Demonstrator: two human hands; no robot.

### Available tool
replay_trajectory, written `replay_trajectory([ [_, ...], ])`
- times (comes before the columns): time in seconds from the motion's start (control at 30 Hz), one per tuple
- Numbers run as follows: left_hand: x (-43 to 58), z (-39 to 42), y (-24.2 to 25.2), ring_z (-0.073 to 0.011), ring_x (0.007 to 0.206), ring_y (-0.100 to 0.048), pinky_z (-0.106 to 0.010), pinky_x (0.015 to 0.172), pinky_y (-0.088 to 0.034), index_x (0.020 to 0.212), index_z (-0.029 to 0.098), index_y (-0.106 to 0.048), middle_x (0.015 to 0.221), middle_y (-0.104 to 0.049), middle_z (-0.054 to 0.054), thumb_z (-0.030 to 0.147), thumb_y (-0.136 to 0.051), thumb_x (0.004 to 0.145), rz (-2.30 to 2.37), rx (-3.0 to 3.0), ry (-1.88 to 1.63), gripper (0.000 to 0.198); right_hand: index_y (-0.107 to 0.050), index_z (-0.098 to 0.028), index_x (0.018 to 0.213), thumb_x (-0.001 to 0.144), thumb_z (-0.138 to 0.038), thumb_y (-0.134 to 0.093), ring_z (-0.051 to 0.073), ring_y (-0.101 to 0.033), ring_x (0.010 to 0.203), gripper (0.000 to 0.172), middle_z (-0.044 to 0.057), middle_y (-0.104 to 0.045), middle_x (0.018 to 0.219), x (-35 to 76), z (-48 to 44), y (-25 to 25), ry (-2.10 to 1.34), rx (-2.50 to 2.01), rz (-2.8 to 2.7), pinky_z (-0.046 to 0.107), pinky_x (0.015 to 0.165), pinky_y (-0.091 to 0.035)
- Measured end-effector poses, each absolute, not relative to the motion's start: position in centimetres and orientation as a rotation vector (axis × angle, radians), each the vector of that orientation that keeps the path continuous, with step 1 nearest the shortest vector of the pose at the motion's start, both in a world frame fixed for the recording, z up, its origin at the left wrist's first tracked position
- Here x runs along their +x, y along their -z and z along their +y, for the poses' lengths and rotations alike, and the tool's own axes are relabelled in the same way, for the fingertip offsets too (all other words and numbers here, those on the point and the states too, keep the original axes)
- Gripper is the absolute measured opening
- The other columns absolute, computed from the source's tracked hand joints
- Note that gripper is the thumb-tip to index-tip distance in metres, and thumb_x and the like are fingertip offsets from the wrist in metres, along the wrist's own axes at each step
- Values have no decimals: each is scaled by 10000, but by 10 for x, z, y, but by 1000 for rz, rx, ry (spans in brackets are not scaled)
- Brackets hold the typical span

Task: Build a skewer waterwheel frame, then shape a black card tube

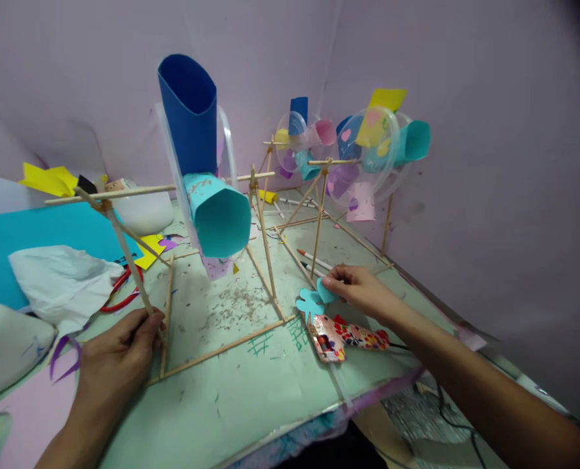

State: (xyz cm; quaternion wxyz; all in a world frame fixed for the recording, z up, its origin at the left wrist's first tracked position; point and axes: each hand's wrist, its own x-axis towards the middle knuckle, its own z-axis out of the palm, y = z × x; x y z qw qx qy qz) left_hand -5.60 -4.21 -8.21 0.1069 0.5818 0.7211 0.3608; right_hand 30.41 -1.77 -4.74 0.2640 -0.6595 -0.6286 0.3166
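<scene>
My left hand [124, 358] is closed round a slanting wooden stick [132, 260] of a stick frame at the near left. That frame carries a wheel with a dark blue paper cup [191, 124] on top and a turquoise paper cup [221, 215] facing me. At the right, my right hand [355, 286] pinches a light blue foam cutout [327, 290] between thumb and fingers. Just beside it, a flower-shaped light blue cutout [310, 303] lies against a flower-patterned glue gun [338, 335] on the table.
Two similar stick-and-wheel models stand behind, one with a clear plastic wheel [382, 156]. At left lie a crumpled white cloth [65, 280], red-handled scissors [124, 290], a blue sheet [50, 228] and pink paper [40, 410]. Pens [316, 259] lie near the right hand; walls rise behind and right.
</scene>
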Motion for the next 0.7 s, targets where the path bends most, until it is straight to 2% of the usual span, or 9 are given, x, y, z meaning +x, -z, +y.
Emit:
replay_trajectory([
  [0.13,-54,-42,80,-117,535,-583,-164,474,-425,772,178,-666,593,-658,24,365,-557,669,2124,1653,-1081,240,-568,-171,646,708,-363,-552,101,-406,501,202,-23,-498,537,299,-18,47,-738,-1889,-1786,223,469,-257],
  [0.33,-51,-43,77,-115,537,-576,-164,479,-423,772,172,-663,588,-650,22,361,-563,670,2116,1622,-1061,237,-613,-194,681,612,-271,-647,109,-434,530,109,-23,-529,564,295,-18,45,-664,-1980,-1787,221,486,-284],
  [0.57,-57,-42,86,-114,534,-571,-168,478,-422,780,183,-663,591,-647,25,382,-560,695,2104,1667,-1083,240,-575,-177,664,563,-198,-646,107,-486,578,125,-27,-555,605,293,-17,36,-992,-1641,-1524,214,538,-364],
  [0.7,-52,-42,78,-115,527,-575,-168,471,-425,755,192,-667,584,-650,30,388,-552,660,2121,1662,-1073,247,-589,-166,692,590,-249,-650,74,-428,507,146,-21,-554,610,317,-18,22,-1109,-1596,-1326,197,464,-327],
])
